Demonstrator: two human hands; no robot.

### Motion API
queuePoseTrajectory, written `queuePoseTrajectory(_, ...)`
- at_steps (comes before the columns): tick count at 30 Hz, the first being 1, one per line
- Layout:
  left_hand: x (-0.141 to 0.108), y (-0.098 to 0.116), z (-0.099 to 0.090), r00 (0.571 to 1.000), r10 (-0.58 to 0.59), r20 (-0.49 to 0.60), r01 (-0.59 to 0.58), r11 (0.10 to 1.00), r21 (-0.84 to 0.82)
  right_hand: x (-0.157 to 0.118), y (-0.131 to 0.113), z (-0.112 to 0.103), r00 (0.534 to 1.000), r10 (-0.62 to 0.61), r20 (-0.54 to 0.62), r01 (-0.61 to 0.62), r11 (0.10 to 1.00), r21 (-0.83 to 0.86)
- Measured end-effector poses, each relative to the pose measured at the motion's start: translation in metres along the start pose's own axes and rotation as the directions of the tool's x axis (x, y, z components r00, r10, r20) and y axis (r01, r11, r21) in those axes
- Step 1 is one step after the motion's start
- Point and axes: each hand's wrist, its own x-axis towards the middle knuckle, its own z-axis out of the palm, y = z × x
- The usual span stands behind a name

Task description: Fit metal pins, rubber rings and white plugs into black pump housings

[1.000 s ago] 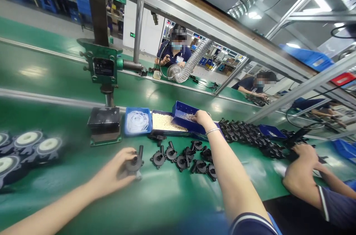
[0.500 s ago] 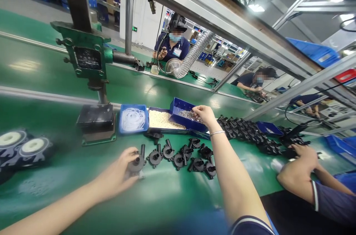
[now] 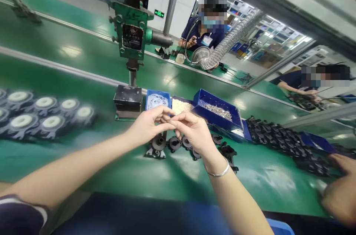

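My left hand (image 3: 150, 125) and my right hand (image 3: 196, 131) meet fingertip to fingertip above the table. Both are closed in a pinch, and whatever lies between the fingers is too small and hidden to name. Under them several black plastic housings (image 3: 174, 144) with round bodies and short spouts lie in a loose group, partly covered by my hands. One housing (image 3: 159, 143) rests on a grey-black bracket-like part (image 3: 155, 154) just below my left hand. Behind my right hand a blue bin (image 3: 198, 98) holds many small metal pins (image 3: 219, 112).
A blue tray of white rings (image 3: 158, 100) and a bin of cream-coloured small pieces (image 3: 180, 105) stand behind my hands. A press (image 3: 133, 38) rises above a black block (image 3: 128, 98). White-centred parts (image 3: 44, 102) line the left; black parts (image 3: 283, 138) and a co-worker's arm (image 3: 340, 190) are right.
My right hand has left the pin bin and come to my left hand. My left hand has let go of the black housing and risen. The view has swung left.
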Motion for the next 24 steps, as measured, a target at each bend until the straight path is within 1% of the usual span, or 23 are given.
queuePoseTrajectory(2, -0.003, 0.001, -0.005, 0.999, -0.042, 0.004, 0.042, 0.999, -0.003, -0.001, 0.004, 0.009, 1.000, 0.014, 0.016, -0.014, 0.998, 0.055)
queuePoseTrajectory(4, -0.012, -0.003, -0.010, 0.996, -0.084, -0.026, 0.084, 0.996, 0.000, -0.002, 0.008, 0.011, 0.999, 0.032, 0.021, -0.035, 0.987, 0.156)
queuePoseTrajectory(6, -0.023, -0.011, -0.015, 0.987, -0.143, -0.071, 0.144, 0.990, 0.009, -0.004, 0.013, 0.009, 0.998, 0.050, -0.026, -0.043, 0.975, 0.217)
queuePoseTrajectory(8, -0.035, -0.020, -0.018, 0.969, -0.214, -0.121, 0.218, 0.976, 0.022, -0.008, 0.020, 0.005, 0.994, 0.078, -0.070, -0.065, 0.982, 0.178)
queuePoseTrajectory(10, -0.047, -0.029, -0.020, 0.955, -0.250, -0.161, 0.262, 0.963, 0.056, -0.014, 0.032, 0.001, 0.991, 0.126, -0.047, -0.123, 0.990, 0.075)
queuePoseTrajectory(11, -0.052, -0.033, -0.021, 0.956, -0.239, -0.173, 0.258, 0.962, 0.094, -0.017, 0.038, -0.001, 0.989, 0.146, -0.021, -0.145, 0.989, 0.021)
queuePoseTrajectory(12, -0.056, -0.037, -0.021, 0.962, -0.209, -0.174, 0.235, 0.961, 0.145, -0.021, 0.044, -0.003, 0.988, 0.152, 0.007, -0.151, 0.988, -0.033)
queuePoseTrajectory(14, -0.062, -0.043, -0.020, 0.981, -0.120, -0.154, 0.157, 0.953, 0.258, -0.028, 0.053, -0.004, 0.992, 0.116, 0.053, -0.107, 0.983, -0.149)
queuePoseTrajectory(16, -0.064, -0.048, -0.019, 0.991, -0.034, -0.126, 0.076, 0.937, 0.342, -0.034, 0.057, -0.003, 0.996, 0.032, 0.083, -0.008, 0.961, -0.275)
queuePoseTrajectory(18, -0.065, -0.053, -0.019, 0.995, 0.038, -0.095, 0.003, 0.918, 0.398, -0.038, 0.056, -0.001, 0.993, -0.047, 0.113, 0.090, 0.906, -0.414)
queuePoseTrajectory(20, -0.067, -0.056, -0.019, 0.991, 0.130, -0.040, -0.096, 0.879, 0.468, -0.041, 0.052, 0.001, 0.984, -0.103, 0.148, 0.167, 0.835, -0.524)
queuePoseTrajectory(22, -0.068, -0.058, -0.021, 0.976, 0.214, 0.027, -0.194, 0.819, 0.540, -0.043, 0.047, 0.004, 0.972, -0.133, 0.195, 0.224, 0.780, -0.585)
queuePoseTrajectory(24, -0.069, -0.058, -0.022, 0.966, 0.251, 0.062, -0.239, 0.776, 0.584, -0.044, 0.043, 0.006, 0.958, -0.147, 0.246, 0.272, 0.742, -0.613)
